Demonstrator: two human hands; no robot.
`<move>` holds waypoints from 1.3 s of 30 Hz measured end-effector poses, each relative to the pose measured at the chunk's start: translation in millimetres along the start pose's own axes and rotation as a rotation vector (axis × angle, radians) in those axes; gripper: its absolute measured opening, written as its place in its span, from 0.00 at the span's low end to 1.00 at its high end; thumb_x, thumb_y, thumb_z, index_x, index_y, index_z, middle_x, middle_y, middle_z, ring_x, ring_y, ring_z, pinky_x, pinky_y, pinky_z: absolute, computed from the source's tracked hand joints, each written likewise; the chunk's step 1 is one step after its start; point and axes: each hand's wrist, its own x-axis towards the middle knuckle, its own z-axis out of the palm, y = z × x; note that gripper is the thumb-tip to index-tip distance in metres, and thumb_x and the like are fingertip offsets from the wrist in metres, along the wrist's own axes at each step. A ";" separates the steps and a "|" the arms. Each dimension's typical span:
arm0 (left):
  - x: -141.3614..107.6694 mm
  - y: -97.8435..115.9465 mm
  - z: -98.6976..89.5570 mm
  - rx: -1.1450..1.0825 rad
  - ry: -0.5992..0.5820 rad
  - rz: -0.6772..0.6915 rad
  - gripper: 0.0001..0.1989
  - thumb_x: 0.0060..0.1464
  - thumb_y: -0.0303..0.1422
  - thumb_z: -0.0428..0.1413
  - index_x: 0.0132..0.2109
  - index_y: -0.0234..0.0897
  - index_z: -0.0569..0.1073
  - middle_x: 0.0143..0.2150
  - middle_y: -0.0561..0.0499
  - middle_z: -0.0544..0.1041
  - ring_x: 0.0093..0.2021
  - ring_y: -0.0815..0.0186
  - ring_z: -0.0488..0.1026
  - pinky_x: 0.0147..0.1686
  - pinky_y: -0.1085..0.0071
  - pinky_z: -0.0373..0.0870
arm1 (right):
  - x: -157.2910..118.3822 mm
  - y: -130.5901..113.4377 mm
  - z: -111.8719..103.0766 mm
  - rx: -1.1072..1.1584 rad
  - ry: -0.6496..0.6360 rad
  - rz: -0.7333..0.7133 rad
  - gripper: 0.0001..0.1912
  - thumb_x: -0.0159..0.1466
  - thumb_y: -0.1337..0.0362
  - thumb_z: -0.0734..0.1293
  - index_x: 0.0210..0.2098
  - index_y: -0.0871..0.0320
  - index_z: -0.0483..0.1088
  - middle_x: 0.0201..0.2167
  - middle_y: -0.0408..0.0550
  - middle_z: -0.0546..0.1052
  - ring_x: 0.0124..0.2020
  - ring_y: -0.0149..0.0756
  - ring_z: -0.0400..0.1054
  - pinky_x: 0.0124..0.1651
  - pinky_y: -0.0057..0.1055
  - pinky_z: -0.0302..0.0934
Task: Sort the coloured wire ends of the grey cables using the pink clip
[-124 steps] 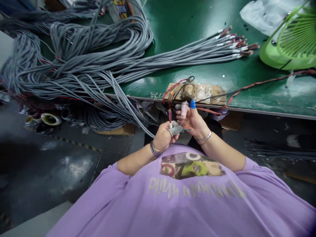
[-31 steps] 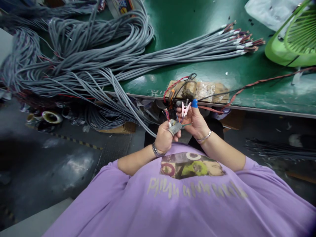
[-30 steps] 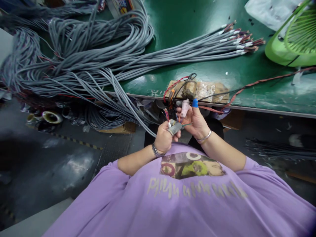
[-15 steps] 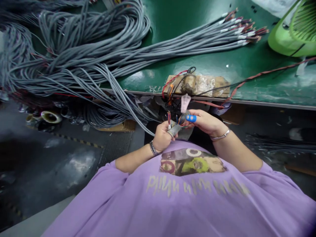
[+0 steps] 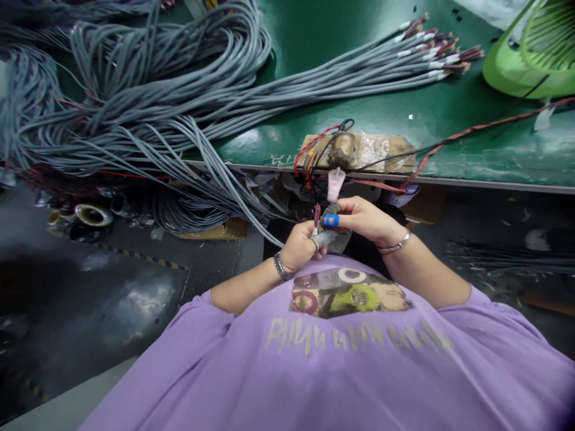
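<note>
My left hand [image 5: 297,248] is closed around the end of a grey cable [image 5: 268,235], in front of my body. Thin red and blue wires [image 5: 317,214] stand up from its grip, with a white piece at their base. A grey wrapping [image 5: 323,239] covers what looks like a digit of that hand. Close beside it, my right hand [image 5: 366,222] pinches at the cable's thin wires, its fingertips hiding most of them. A blue band with holes [image 5: 331,220] sits on one of its digits. Just above the fingers is a pale pink tapered piece [image 5: 335,182].
Bundles of grey cable [image 5: 171,78] cover the left of the green table [image 5: 377,18]; stripped ends [image 5: 440,54] point right. A wooden block [image 5: 395,152] with a brownish cylinder [image 5: 341,149] lies at the edge. A green fan [image 5: 516,66] stands far right. Cable coils [image 5: 193,212] lie below.
My right hand has moved left, closer to my left hand, and now covers the wires that showed between them. The camera view has shifted slightly.
</note>
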 end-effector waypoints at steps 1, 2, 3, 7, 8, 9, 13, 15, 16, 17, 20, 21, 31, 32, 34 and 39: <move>-1.3 0.2 -0.3 -0.025 0.011 0.004 0.21 0.43 0.47 0.67 0.27 0.35 0.69 0.17 0.55 0.71 0.15 0.74 0.65 0.16 0.78 0.62 | -0.4 2.7 -2.9 0.023 -0.009 -0.004 0.17 0.51 0.53 0.79 0.28 0.61 0.77 0.23 0.43 0.77 0.23 0.27 0.68 0.30 0.27 0.63; -2.6 0.2 -0.6 -0.052 0.026 0.015 0.21 0.43 0.47 0.67 0.27 0.35 0.69 0.17 0.56 0.71 0.15 0.74 0.65 0.16 0.78 0.62 | -0.4 5.7 -6.6 0.056 -0.017 -0.004 0.18 0.51 0.52 0.79 0.30 0.62 0.78 0.25 0.45 0.79 0.25 0.29 0.70 0.32 0.28 0.66; -3.9 0.0 -0.8 -0.080 0.038 0.030 0.22 0.43 0.48 0.67 0.27 0.35 0.69 0.17 0.55 0.72 0.15 0.74 0.65 0.16 0.78 0.62 | 0.0 9.0 -10.6 0.100 -0.021 0.004 0.20 0.50 0.51 0.79 0.31 0.62 0.78 0.27 0.48 0.80 0.27 0.32 0.73 0.34 0.29 0.68; -6.1 0.5 0.9 -0.187 0.087 0.099 0.21 0.44 0.48 0.66 0.28 0.35 0.70 0.18 0.56 0.72 0.15 0.75 0.65 0.15 0.78 0.61 | 7.9 17.0 -17.9 0.321 0.078 0.055 0.29 0.52 0.39 0.74 0.33 0.61 0.77 0.28 0.51 0.80 0.25 0.32 0.72 0.31 0.29 0.69; -5.6 1.9 2.2 -0.208 0.098 0.106 0.21 0.44 0.48 0.66 0.28 0.35 0.69 0.18 0.56 0.72 0.15 0.75 0.64 0.15 0.78 0.61 | 10.9 16.6 -15.8 0.352 0.107 0.062 0.29 0.55 0.37 0.72 0.33 0.60 0.76 0.27 0.50 0.80 0.24 0.30 0.71 0.29 0.28 0.68; -4.7 3.8 3.6 -0.230 0.111 0.108 0.20 0.45 0.47 0.66 0.28 0.36 0.69 0.18 0.56 0.72 0.14 0.75 0.64 0.15 0.78 0.60 | 13.9 15.2 -12.3 0.370 0.126 0.059 0.29 0.56 0.37 0.70 0.33 0.59 0.75 0.27 0.49 0.80 0.22 0.29 0.69 0.27 0.27 0.66; 1.0 14.0 9.4 -0.290 0.161 0.085 0.21 0.42 0.47 0.66 0.29 0.37 0.67 0.18 0.58 0.71 0.14 0.75 0.63 0.14 0.78 0.60 | 21.3 6.0 5.5 0.366 0.165 -0.055 0.28 0.55 0.38 0.72 0.29 0.58 0.71 0.23 0.43 0.75 0.19 0.25 0.62 0.20 0.23 0.56; 3.8 17.4 11.1 -0.291 0.178 0.077 0.22 0.42 0.48 0.66 0.29 0.37 0.67 0.18 0.58 0.71 0.14 0.75 0.63 0.14 0.78 0.59 | 22.6 3.6 10.6 0.332 0.232 -0.113 0.28 0.53 0.39 0.74 0.26 0.58 0.69 0.20 0.41 0.71 0.18 0.24 0.58 0.20 0.24 0.52; 5.0 18.2 11.7 -0.286 0.185 0.075 0.22 0.42 0.48 0.66 0.29 0.37 0.67 0.18 0.58 0.71 0.14 0.76 0.63 0.14 0.78 0.59 | 23.2 3.4 11.7 0.322 0.272 -0.127 0.28 0.53 0.39 0.74 0.26 0.58 0.69 0.19 0.40 0.70 0.18 0.24 0.57 0.20 0.24 0.51; 6.0 18.5 12.2 -0.282 0.192 0.075 0.22 0.42 0.48 0.66 0.29 0.37 0.67 0.18 0.58 0.71 0.14 0.76 0.63 0.14 0.79 0.58 | 24.1 3.6 12.0 0.326 0.309 -0.131 0.28 0.53 0.38 0.73 0.26 0.58 0.69 0.19 0.40 0.69 0.18 0.24 0.58 0.20 0.24 0.51; 8.6 17.7 13.7 -0.286 0.213 0.081 0.22 0.43 0.48 0.66 0.29 0.36 0.67 0.18 0.58 0.71 0.14 0.76 0.64 0.14 0.78 0.59 | 28.0 4.7 10.7 0.407 0.353 -0.099 0.29 0.54 0.36 0.71 0.29 0.57 0.70 0.21 0.41 0.71 0.19 0.26 0.60 0.21 0.25 0.54; 9.4 17.2 14.3 -0.290 0.217 0.085 0.22 0.42 0.48 0.66 0.29 0.36 0.67 0.18 0.57 0.71 0.14 0.75 0.64 0.14 0.78 0.59 | 29.3 4.5 10.3 0.438 0.350 -0.089 0.29 0.54 0.36 0.71 0.29 0.57 0.70 0.21 0.41 0.72 0.20 0.26 0.62 0.22 0.25 0.55; 14.0 13.8 15.1 -0.287 0.219 0.072 0.23 0.41 0.49 0.67 0.29 0.37 0.67 0.18 0.57 0.72 0.14 0.75 0.65 0.14 0.78 0.58 | 32.6 -1.0 9.5 0.548 0.317 -0.049 0.21 0.61 0.42 0.69 0.29 0.55 0.72 0.25 0.44 0.78 0.25 0.31 0.68 0.28 0.28 0.65; 14.1 13.5 15.1 -0.289 0.214 0.070 0.23 0.41 0.49 0.67 0.29 0.37 0.67 0.18 0.57 0.72 0.14 0.75 0.65 0.14 0.78 0.59 | 33.2 -0.8 9.5 0.554 0.317 -0.056 0.21 0.62 0.43 0.69 0.29 0.55 0.73 0.25 0.44 0.79 0.25 0.31 0.68 0.29 0.28 0.65; 14.4 12.8 15.1 -0.290 0.204 0.067 0.23 0.42 0.49 0.67 0.30 0.37 0.67 0.19 0.57 0.72 0.14 0.75 0.64 0.14 0.78 0.59 | 34.2 -0.8 10.2 0.582 0.323 -0.063 0.19 0.62 0.45 0.70 0.29 0.55 0.73 0.25 0.43 0.78 0.25 0.30 0.68 0.31 0.29 0.66; 14.7 12.7 16.0 -0.276 0.182 0.044 0.23 0.41 0.48 0.67 0.29 0.36 0.67 0.18 0.57 0.72 0.14 0.75 0.64 0.14 0.79 0.58 | 34.3 -0.9 13.3 0.625 0.324 -0.046 0.18 0.61 0.47 0.71 0.31 0.55 0.73 0.26 0.42 0.78 0.27 0.30 0.68 0.30 0.27 0.63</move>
